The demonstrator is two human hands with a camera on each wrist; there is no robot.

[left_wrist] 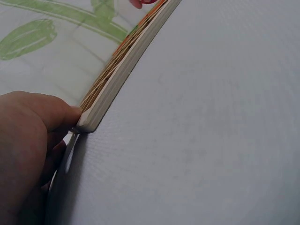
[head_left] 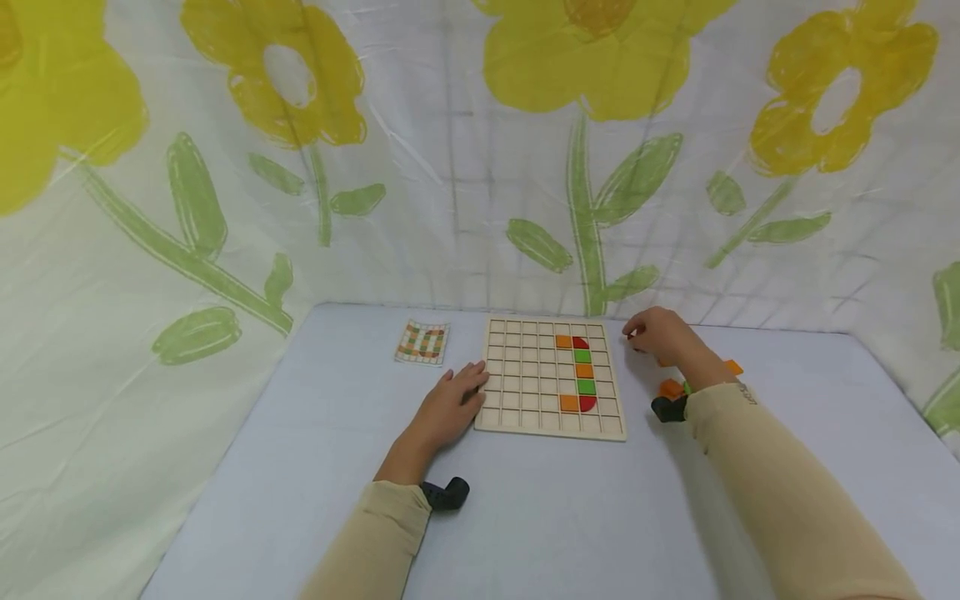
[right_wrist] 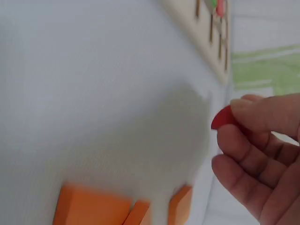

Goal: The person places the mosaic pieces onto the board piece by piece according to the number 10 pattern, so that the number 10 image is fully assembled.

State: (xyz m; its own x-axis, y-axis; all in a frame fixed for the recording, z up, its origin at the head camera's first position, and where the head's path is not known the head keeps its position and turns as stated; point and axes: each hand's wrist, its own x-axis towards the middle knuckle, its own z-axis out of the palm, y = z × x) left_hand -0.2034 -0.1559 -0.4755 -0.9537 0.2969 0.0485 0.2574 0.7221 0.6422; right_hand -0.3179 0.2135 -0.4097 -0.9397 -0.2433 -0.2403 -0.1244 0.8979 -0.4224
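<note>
Between finger and thumb my right hand (head_left: pixel 663 333) pinches a small red piece with a curved edge (right_wrist: pixel 224 118). It is held above the table, just right of a wooden grid board (head_left: pixel 517 377). My left hand (head_left: pixel 447 408) lies at the board's left edge, thumb touching its corner in the left wrist view. Orange and green squares (head_left: pixel 582 357) and red rounded pieces (head_left: pixel 587 403) sit in the board's right-hand cells, forming a bracket shape.
A small pattern card (head_left: pixel 422 342) lies left of the board. Loose orange blocks (right_wrist: pixel 91 206) and a green one are scattered under and beside the right forearm. A flower-printed curtain (head_left: pixel 480 208) hangs behind the table's back edge.
</note>
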